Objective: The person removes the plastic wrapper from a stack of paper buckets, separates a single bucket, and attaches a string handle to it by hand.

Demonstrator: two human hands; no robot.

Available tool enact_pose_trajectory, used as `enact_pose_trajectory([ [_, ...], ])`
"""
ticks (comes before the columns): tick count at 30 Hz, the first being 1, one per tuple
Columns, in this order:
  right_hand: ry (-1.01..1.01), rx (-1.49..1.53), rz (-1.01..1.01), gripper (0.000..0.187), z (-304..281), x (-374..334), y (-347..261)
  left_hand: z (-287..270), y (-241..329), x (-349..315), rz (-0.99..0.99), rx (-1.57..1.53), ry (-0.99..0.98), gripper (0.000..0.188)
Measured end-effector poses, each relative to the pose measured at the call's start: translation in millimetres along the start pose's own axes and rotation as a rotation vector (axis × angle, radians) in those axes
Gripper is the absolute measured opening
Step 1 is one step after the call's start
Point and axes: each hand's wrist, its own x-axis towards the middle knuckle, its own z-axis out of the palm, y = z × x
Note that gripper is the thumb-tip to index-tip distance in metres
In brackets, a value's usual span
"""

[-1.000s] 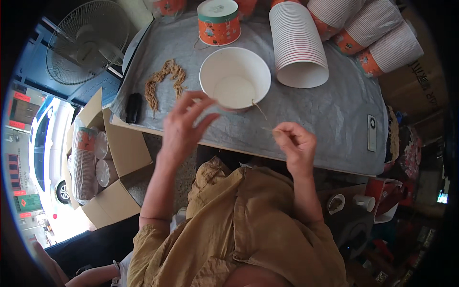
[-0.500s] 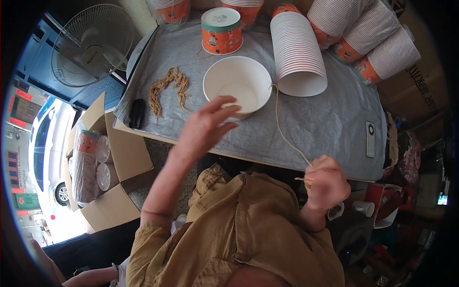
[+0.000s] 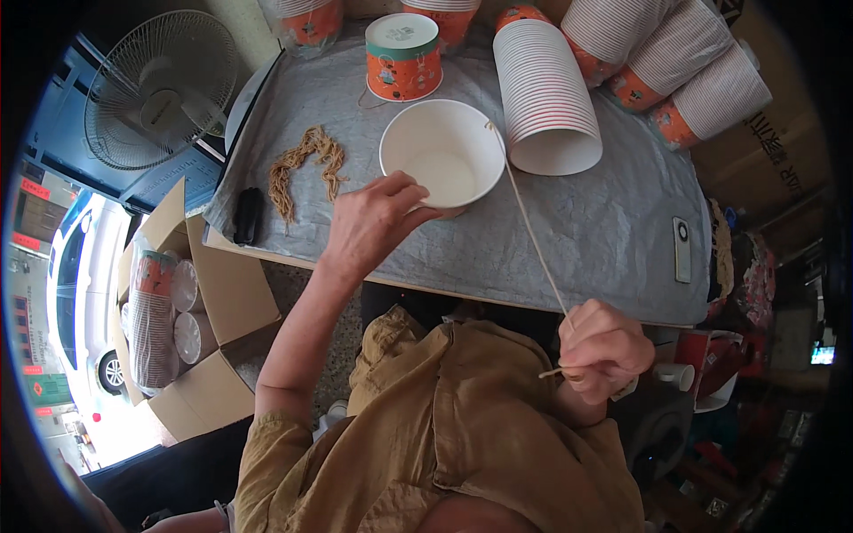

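Note:
A white paper bucket [image 3: 442, 153] stands mouth up on the grey covered table. My left hand [image 3: 378, 218] grips its near left rim, thumb outside and fingers curled over the edge. A thin beige cord [image 3: 531, 226] runs taut from the bucket's right rim, where a small knot shows inside. My right hand [image 3: 604, 349] is closed on the cord's other end in front of the table edge, and a short tail sticks out. Behind the bucket, an orange and green paper bucket [image 3: 404, 71] stands upside down. A bundle of tan cords [image 3: 306, 169] lies to the left.
A long stack of white buckets [image 3: 546, 98] lies at the back right, with wrapped stacks [image 3: 711, 93] beyond it. A black object [image 3: 249, 216] sits at the left table edge. Below it is an open carton [image 3: 231, 302] of wrapped cups. A fan [image 3: 164, 93] stands back left.
My left hand has closed on the bucket's rim. My right hand has pulled the slack cord straight and has moved slightly down. The bucket tilts a little towards the right.

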Motion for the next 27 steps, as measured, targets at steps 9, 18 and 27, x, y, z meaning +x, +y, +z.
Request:
enact_pose_trajectory([
  [9,0.098,-0.269,0.177,0.007,6.5,7.1,5.9,-5.2,-22.3,-14.0,-0.024,-0.319,-0.019,0.018],
  [18,-0.215,-0.324,0.656,0.005,12.0,37.0,58.1,6.1,27.6,-61.8,-0.074,-0.335,-0.010,0.021],
  [27,-0.548,-0.511,0.808,0.010,26.1,50.4,83.8,16.2,41.2,-79.5,-0.098,-0.354,-0.025,0.024],
])
